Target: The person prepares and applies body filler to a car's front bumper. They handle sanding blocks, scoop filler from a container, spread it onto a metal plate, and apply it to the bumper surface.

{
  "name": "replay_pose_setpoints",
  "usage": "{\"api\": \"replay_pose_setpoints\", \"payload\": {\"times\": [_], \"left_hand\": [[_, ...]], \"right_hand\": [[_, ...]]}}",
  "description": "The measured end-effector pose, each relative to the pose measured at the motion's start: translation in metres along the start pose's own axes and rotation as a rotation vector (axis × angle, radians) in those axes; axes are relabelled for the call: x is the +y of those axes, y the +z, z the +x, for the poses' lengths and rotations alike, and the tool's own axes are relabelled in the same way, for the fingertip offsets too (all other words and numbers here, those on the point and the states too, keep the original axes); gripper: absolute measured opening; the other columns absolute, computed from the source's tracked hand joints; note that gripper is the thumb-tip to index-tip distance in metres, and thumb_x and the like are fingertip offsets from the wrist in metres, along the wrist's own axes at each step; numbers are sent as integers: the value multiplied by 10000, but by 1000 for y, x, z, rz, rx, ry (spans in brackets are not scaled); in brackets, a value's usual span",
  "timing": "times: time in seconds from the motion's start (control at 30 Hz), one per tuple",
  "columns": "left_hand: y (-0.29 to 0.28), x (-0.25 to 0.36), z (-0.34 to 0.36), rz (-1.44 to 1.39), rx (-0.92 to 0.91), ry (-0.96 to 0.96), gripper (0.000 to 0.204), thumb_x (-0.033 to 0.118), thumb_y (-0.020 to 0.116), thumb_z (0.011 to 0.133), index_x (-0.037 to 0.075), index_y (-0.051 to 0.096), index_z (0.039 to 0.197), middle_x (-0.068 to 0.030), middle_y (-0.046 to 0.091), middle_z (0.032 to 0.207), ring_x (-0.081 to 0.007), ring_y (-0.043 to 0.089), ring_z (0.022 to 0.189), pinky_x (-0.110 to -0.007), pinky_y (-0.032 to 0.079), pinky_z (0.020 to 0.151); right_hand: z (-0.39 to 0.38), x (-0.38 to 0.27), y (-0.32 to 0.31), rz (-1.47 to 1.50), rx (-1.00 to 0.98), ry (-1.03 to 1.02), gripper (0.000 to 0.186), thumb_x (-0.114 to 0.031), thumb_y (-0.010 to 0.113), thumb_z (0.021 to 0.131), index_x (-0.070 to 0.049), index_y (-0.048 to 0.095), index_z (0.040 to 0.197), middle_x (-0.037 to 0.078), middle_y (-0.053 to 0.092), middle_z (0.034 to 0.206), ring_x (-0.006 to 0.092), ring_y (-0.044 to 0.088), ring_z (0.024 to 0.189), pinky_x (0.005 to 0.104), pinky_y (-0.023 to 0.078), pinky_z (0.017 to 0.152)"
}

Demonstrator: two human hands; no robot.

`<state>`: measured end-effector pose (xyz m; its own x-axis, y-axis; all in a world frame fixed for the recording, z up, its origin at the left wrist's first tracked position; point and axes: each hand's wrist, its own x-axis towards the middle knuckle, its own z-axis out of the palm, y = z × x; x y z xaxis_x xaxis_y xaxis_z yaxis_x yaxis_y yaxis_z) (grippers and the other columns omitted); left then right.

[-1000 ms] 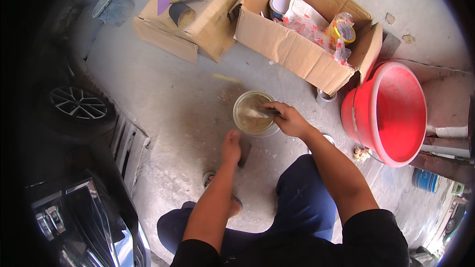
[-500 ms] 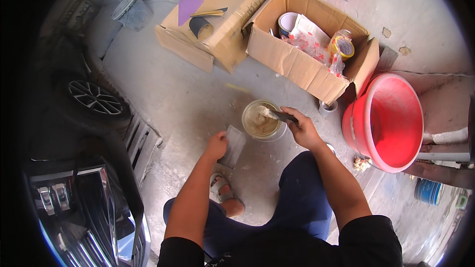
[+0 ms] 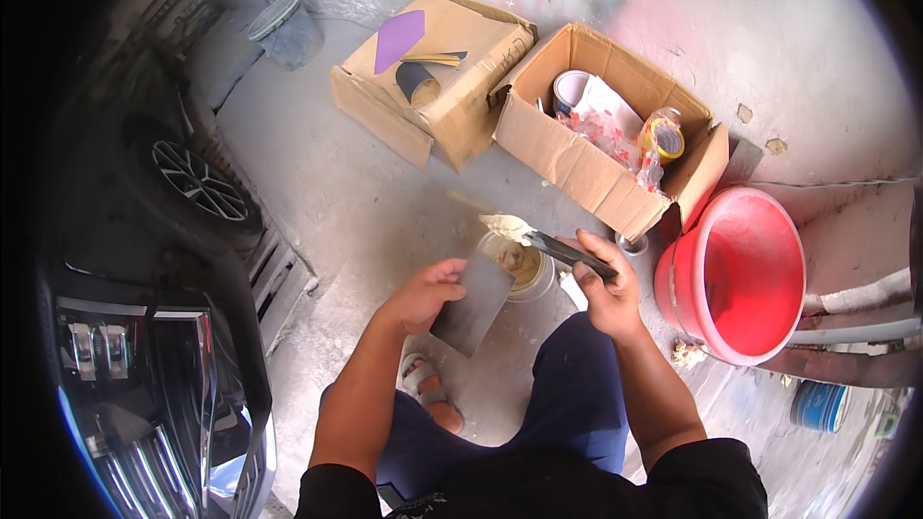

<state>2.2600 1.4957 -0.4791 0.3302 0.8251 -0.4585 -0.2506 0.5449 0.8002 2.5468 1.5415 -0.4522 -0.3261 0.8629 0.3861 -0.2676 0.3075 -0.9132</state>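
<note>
In my right hand [image 3: 610, 290] is a dark-handled putty knife [image 3: 569, 254], its tip pointing left and covered by a lump of cream paste [image 3: 506, 226]. My left hand [image 3: 425, 298] pinches the edge of a flat grey plate [image 3: 473, 306], tilted just left of the putty knife. Below both tools, an open tub [image 3: 544, 281] of the same paste rests on the floor. The plate's upper corner and the lump of paste hide part of the tub's opening. The plate's face looks bare.
An open cardboard box [image 3: 567, 168] with tape rolls stands ahead, beside a closed box [image 3: 452, 72] bearing sandpaper sheets. A red basin [image 3: 678, 279] is at right, with a blue can [image 3: 820, 407] beyond it. A black car [image 3: 144, 259] fills the left side; a grey bucket [image 3: 288, 34] stands far left.
My right hand has lifted the putty knife out of the tub with paste on its tip. My left hand has brought the plate up and right, close to the tub. The view has shifted slightly.
</note>
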Motion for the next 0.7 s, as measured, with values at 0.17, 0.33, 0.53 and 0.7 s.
{"api": "replay_pose_setpoints", "payload": {"times": [0.17,0.33,0.53,0.7], "left_hand": [[27,24,-11,-117,-94,182,449,-1,525,888,20,456,1332,-81,588,1215,-149,538,1131,-297,394,985],[30,39,-19,-90,-109,336,471,17,532,900,28,436,1362,-73,575,1244,-145,523,1150,-309,382,1004],[30,59,-33,68,-96,384,453,5,511,919,29,444,1367,-53,567,1259,-119,529,1126,-283,397,984],[33,67,-41,190,-20,414,421,-12,477,938,6,445,1358,-44,574,1247,-106,536,1107,-273,408,965]], "right_hand": [[5,-24,16,-16,-6,-183,372,46,529,918,-16,515,1284,200,608,1210,302,586,1151,368,431,990],[5,-28,38,-81,-26,-400,374,30,569,900,-42,527,1265,221,656,1108,315,659,1015,392,512,876],[11,-25,37,-113,-161,-430,530,174,512,779,-40,523,1264,205,652,1128,374,627,1084,473,480,958],[26,-30,26,-224,-322,-459,701,208,483,639,-39,511,1294,199,638,1157,394,595,1130,534,426,1007]]}}
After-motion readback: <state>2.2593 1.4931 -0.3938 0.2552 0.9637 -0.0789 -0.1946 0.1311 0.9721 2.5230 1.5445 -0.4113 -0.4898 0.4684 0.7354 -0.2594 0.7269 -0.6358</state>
